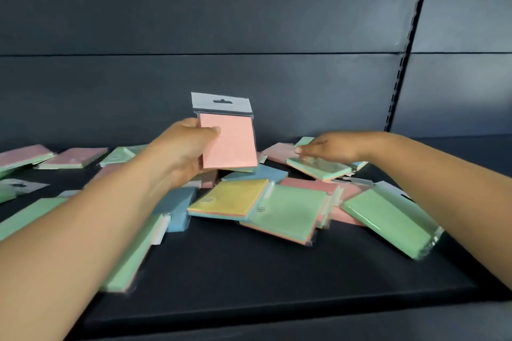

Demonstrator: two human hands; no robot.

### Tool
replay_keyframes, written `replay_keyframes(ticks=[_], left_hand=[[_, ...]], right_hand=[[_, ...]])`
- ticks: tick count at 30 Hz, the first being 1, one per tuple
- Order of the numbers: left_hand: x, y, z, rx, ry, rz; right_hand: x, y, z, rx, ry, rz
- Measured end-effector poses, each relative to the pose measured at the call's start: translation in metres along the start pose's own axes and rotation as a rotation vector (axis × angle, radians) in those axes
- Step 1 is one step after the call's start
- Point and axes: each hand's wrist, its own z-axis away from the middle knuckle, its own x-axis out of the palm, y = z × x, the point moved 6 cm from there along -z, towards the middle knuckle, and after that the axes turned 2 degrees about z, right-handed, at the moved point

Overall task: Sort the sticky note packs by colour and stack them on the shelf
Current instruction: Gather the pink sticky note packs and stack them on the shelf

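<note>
Left hand (pixel 184 153) grips pink pack (pixel 228 144) upright, hang tab up; right hand (pixel 327 148) fingers rest on a flat pack (pixel 318 169) mid-shelf (pixel 249 285), grip unclear.

head view | looks forward and down | close over dark shelf (pixel 249 271) | back panel (pixel 194 22) fills top

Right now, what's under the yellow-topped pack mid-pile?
The yellow-topped pack lies partly on a green pack at its right and leans over a blue pack at its left. Whatever sits under its middle is covered.
</note>
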Motion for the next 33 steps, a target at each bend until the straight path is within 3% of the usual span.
replay_keyframes(ticks=[6,8,12,19,27,31,33], left_hand=[[-0.005,0.004,-0.008,0.095,0.028,-0.045],[-0.008,0.002,-0.009,0.101,0.036,-0.076],[-0.01,-0.003,-0.009,0.082,0.048,-0.076],[-0.013,-0.007,-0.008,0.055,0.053,-0.061],[-0.014,-0.007,-0.014,0.055,0.07,-0.032],[-0.014,-0.006,-0.013,0.044,0.072,-0.011],[-0.015,-0.006,-0.013,0.044,0.071,-0.015]], right_hand=[[-0.011,-0.02,-0.045,-0.078,0.137,0.119],[-0.005,-0.017,-0.063,-0.066,0.076,0.095],[0.009,0.002,-0.078,0.13,-0.13,0.171],[0.013,0.001,-0.082,0.163,-0.24,0.19],[0.0,0.002,-0.081,0.098,-0.03,0.032],[-0.019,0.0,-0.078,0.065,0.239,0.058],[-0.027,-0.002,-0.075,0.019,0.296,-0.01]])
